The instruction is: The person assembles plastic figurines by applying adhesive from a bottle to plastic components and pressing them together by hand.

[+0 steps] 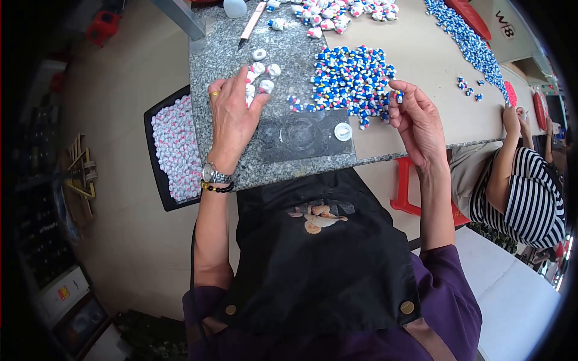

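My left hand (pixel 233 111) reaches over a small group of round white pieces with pink marks (pixel 266 86) on the granite tabletop. Its thumb and index finger are apart and close to those pieces; the other fingers are partly hidden. Between the thumb and fingertips of my right hand (pixel 420 123) is a small blue, white and yellow figurine (pixel 397 96). That hand is raised beside a large heap of similar blue-and-white figurines (pixel 352 75). A dark flat board (pixel 283 150) lies between my hands, with a small round white dish (pixel 343 132) at its right end.
A black tray (pixel 158 180) of white-and-pink pieces sits left of the table. Behind are a pen-like tool (pixel 253 24) and a pile of larger white figurines (pixel 325 17). A person in stripes (pixel 527 192) works at right, near a red stool (pixel 404 192).
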Demonstrator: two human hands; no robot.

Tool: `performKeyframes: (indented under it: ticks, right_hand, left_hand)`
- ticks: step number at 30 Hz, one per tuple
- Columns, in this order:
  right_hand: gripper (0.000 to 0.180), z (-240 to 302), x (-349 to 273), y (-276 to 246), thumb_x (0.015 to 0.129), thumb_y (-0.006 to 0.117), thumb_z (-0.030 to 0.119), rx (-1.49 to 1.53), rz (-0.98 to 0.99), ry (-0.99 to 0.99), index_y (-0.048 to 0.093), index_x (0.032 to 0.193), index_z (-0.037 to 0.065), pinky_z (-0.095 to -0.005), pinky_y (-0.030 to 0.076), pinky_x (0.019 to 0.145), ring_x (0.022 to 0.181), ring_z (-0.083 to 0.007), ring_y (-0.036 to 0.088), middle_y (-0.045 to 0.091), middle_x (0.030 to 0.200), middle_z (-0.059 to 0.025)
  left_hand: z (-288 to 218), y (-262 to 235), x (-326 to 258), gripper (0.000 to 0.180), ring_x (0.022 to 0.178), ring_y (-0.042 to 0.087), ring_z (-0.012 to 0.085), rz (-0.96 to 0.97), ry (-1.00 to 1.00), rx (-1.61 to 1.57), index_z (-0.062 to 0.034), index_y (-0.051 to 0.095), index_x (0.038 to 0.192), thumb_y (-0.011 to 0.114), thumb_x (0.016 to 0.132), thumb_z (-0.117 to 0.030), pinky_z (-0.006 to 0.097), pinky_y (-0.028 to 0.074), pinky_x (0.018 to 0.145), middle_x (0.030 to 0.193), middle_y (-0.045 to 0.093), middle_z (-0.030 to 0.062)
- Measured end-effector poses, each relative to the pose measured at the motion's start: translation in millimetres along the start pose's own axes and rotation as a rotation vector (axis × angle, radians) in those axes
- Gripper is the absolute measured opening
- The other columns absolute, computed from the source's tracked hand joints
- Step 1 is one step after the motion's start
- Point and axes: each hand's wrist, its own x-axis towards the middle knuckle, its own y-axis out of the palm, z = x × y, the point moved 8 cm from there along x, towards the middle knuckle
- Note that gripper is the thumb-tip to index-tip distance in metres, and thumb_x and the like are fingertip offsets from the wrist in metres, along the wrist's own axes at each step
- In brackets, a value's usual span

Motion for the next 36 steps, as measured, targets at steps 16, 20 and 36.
performKeyframes:
  ticks: [16,20,36]
  right_hand:
    - [0.021,-13,-12,14,0.086,0.064,0.003,-0.221,0.032,-0.013,0.065,0.106,-0.002,-0.0249,0.053,0.070,0.070,-0.0115,0.063,0.066,0.080,-0.0072]
    - [0.020,-13,-12,12,0.086,0.064,0.004,-0.243,0.013,-0.052,0.065,0.105,-0.001,-0.0250,0.053,0.071,0.072,-0.0117,0.063,0.066,0.081,-0.0072]
    - [0.017,-22,-20,20,0.096,0.055,0.017,0.057,0.109,0.127,0.057,0.108,0.005,-0.0252,0.050,0.071,0.076,-0.0118,0.059,0.062,0.087,-0.0065]
  left_hand:
    - [-8,-6,-8,0.025,0.086,0.059,0.0341,0.012,-0.011,0.147,-0.0085,0.057,0.108,0.062,0.084,-0.009,0.044,0.047,0.081,0.094,0.065,0.0113]
    - [4,-8,-5,0.025,0.082,0.063,0.0359,-0.032,-0.019,0.090,-0.0072,0.057,0.110,0.060,0.085,-0.010,0.043,0.051,0.073,0.093,0.065,0.0155]
    - [-25,4,-33,0.033,0.072,0.048,0.0183,0.242,-0.726,-2.589,-0.0026,0.052,0.125,0.044,0.098,-0.020,0.023,0.038,0.041,0.100,0.064,0.0138]
